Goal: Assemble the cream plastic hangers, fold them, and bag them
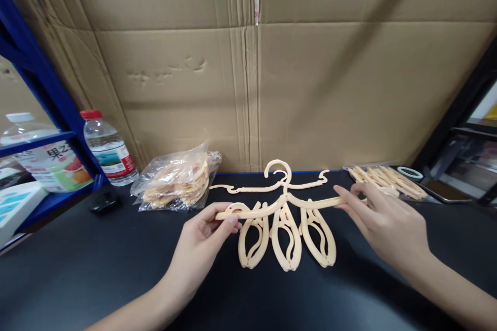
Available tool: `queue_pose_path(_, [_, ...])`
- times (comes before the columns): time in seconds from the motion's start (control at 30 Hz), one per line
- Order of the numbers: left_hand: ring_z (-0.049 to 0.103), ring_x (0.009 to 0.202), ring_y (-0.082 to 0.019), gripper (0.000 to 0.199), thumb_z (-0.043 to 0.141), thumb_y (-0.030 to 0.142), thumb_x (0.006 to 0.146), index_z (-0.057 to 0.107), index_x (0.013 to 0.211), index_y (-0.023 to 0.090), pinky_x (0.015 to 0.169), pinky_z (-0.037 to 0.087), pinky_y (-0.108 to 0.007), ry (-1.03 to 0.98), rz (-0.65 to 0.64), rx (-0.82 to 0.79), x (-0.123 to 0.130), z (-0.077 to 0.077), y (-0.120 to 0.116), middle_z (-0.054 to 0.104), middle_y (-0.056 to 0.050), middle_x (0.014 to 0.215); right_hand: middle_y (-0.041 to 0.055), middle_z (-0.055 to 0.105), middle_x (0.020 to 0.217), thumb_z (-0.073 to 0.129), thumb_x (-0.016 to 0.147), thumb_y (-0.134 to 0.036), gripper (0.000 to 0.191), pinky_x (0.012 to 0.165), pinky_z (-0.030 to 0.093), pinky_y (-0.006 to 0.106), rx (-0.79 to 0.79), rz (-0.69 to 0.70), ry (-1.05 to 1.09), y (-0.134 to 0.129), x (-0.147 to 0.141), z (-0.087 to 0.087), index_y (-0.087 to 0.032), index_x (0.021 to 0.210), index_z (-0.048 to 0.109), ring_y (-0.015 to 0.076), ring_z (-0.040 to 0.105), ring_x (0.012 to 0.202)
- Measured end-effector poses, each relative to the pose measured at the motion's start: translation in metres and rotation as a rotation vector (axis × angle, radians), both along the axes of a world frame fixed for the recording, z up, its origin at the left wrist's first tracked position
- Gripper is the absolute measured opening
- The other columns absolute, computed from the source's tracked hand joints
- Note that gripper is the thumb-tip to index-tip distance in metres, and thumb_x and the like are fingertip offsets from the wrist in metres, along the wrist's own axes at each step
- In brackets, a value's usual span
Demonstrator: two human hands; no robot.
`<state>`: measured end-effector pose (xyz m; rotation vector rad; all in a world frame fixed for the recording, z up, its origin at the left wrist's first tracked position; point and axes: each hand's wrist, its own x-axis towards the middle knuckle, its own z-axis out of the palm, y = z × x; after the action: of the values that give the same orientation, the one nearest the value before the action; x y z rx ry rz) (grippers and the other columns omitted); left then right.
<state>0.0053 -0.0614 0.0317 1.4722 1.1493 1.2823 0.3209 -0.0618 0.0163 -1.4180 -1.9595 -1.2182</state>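
Observation:
A cream plastic folding hanger is held level above the black table, its arms spread and its hook pointing away from me. My left hand pinches the left arm's end between thumb and fingers. At the other end, my right hand grips the right arm with its fingertips. In front of the hanger, three cream clips lie side by side, their rounded ends toward me; their upper ends are partly behind the hanger. Just behind it lies a second cream hanger, unfolded.
At the back left are a clear bag of cream pieces, a red-capped water bottle and a black mouse. Another bag of cream parts lies at the back right. Cardboard walls the back; a blue shelf frame stands left.

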Motion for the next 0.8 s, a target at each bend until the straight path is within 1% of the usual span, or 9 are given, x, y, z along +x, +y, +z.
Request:
queue_pose_path(0.1, [0.062, 0.075, -0.013, 0.021, 0.065, 0.035, 0.081, 0.066, 0.093, 0.017, 0.073, 0.051, -0.021, -0.014, -0.003, -0.003, 0.000, -0.001, 0.000, 0.068, -0.001, 0.084, 0.0037, 0.070, 0.095, 0.048, 0.094, -0.028, 0.026, 0.050, 0.036, 0.027, 0.045, -0.011, -0.022, -0.001, -0.001, 0.001, -0.021, 0.111, 0.066, 0.0105, 0.056, 0.053])
queue_pose_path(0.23, [0.062, 0.075, -0.012, 0.020, 0.066, 0.035, 0.081, 0.066, 0.093, 0.019, 0.074, 0.050, -0.020, -0.022, -0.001, -0.003, 0.000, -0.005, 0.001, 0.068, 0.000, 0.085, 0.0070, 0.067, 0.108, 0.052, 0.093, -0.023, 0.022, 0.055, 0.043, 0.025, 0.095, 0.056, 0.017, 0.001, -0.001, 0.004, -0.021, 0.109, 0.066, 0.0134, 0.063, 0.068])
queue_pose_path(0.33, [0.063, 0.075, -0.012, 0.020, 0.066, 0.035, 0.081, 0.066, 0.093, 0.019, 0.073, 0.050, -0.019, -0.023, -0.010, -0.014, 0.001, -0.005, 0.000, 0.068, 0.000, 0.085, 0.0116, 0.057, 0.126, 0.051, 0.092, -0.020, 0.023, 0.056, 0.047, 0.026, 0.051, 0.115, 0.096, 0.002, -0.001, 0.003, -0.021, 0.109, 0.065, 0.0158, 0.064, 0.073])
queue_pose_path(0.43, [0.063, 0.075, -0.012, 0.022, 0.066, 0.036, 0.081, 0.066, 0.094, 0.018, 0.073, 0.051, -0.020, -0.026, -0.002, -0.026, 0.002, -0.004, 0.000, 0.068, -0.001, 0.086, 0.0122, 0.042, 0.140, 0.048, 0.091, -0.014, 0.026, 0.065, 0.054, 0.029, -0.047, 0.266, 0.255, 0.004, -0.002, 0.000, -0.022, 0.111, 0.063, 0.0191, 0.065, 0.087])
queue_pose_path(0.47, [0.063, 0.075, -0.013, 0.022, 0.066, 0.036, 0.081, 0.065, 0.094, 0.018, 0.074, 0.051, -0.020, -0.027, 0.002, -0.029, 0.002, -0.004, 0.000, 0.068, -0.001, 0.086, 0.0116, 0.042, 0.140, 0.047, 0.091, -0.013, 0.026, 0.071, 0.055, 0.031, -0.080, 0.323, 0.320, 0.005, -0.002, -0.002, -0.022, 0.109, 0.063, 0.0203, 0.064, 0.092])
queue_pose_path(0.53, [0.063, 0.075, -0.013, 0.023, 0.067, 0.036, 0.080, 0.065, 0.094, 0.017, 0.074, 0.051, -0.021, -0.030, 0.011, -0.035, 0.003, -0.004, 0.000, 0.068, -0.001, 0.087, 0.0105, 0.051, 0.130, 0.049, 0.090, -0.015, 0.021, 0.078, 0.056, 0.034, -0.143, 0.422, 0.481, 0.007, -0.003, -0.005, -0.021, 0.105, 0.062, 0.0210, 0.064, 0.095])
queue_pose_path(0.6, [0.063, 0.075, -0.013, 0.024, 0.067, 0.036, 0.079, 0.065, 0.094, 0.017, 0.074, 0.051, -0.021, -0.039, 0.022, -0.043, 0.003, -0.005, 0.001, 0.068, -0.002, 0.087, 0.0087, 0.061, 0.112, 0.055, 0.088, -0.021, 0.017, 0.078, 0.058, 0.034, -0.209, 0.499, 0.684, 0.008, -0.004, -0.007, -0.021, 0.104, 0.060, 0.0204, 0.066, 0.089])
queue_pose_path(0.67, [0.062, 0.075, -0.013, 0.025, 0.068, 0.036, 0.078, 0.065, 0.094, 0.016, 0.075, 0.051, -0.021, -0.055, 0.034, -0.054, 0.003, -0.006, 0.001, 0.068, -0.002, 0.087, 0.0068, 0.065, 0.100, 0.060, 0.085, -0.027, 0.024, 0.078, 0.058, 0.033, -0.307, 0.555, 0.876, 0.008, -0.003, -0.007, -0.021, 0.108, 0.057, 0.0199, 0.067, 0.086])
queue_pose_path(0.8, [0.062, 0.076, -0.012, 0.026, 0.070, 0.035, 0.077, 0.064, 0.094, 0.016, 0.075, 0.051, -0.020, -0.104, 0.055, -0.064, 0.003, -0.006, 0.000, 0.067, -0.001, 0.087, 0.0048, 0.067, 0.099, 0.063, 0.083, -0.032, 0.028, 0.086, 0.055, 0.033, -0.582, 0.635, 1.087, 0.006, -0.002, -0.003, -0.023, 0.110, 0.059, 0.0194, 0.066, 0.091])
